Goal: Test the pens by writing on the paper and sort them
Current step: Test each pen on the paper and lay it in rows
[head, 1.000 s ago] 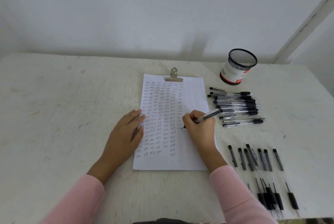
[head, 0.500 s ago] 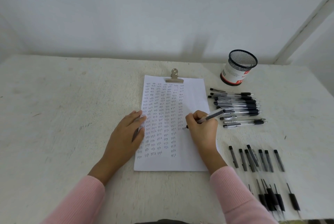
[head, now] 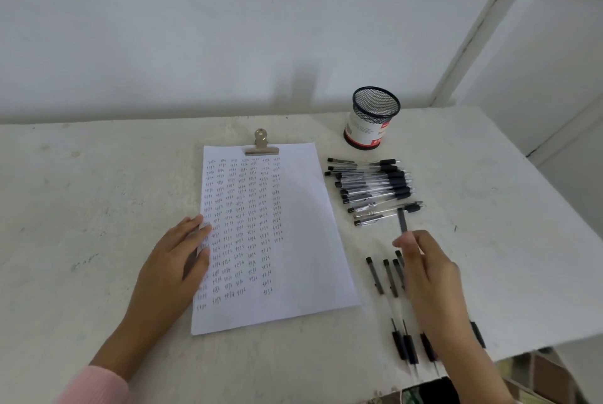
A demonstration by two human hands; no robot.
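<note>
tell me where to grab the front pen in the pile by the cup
Pinch the front pen at its clear middle, coming from above on the near side. It lies flat and crosswise at the near edge of the pile, so that side is free, while other pens crowd its far side.

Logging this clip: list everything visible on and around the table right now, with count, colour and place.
white table: one, white, fills the lower frame.
white paper sheet: one, white with dark tally marks, table centre.
metal bulldog clip: one, brass-toned, on the sheet's top edge.
black mesh pen cup: one, black with a white-and-red label, behind the pile.
pile of clear-barrelled black pens: roughly a dozen, right of the sheet.
row of black pens: several, partly hidden, front right.
held black pen: one, black, between pile and row.
left hand: one, flat on the sheet's left edge; pink sleeve.
right hand: one, pinches the held black pen.
</note>
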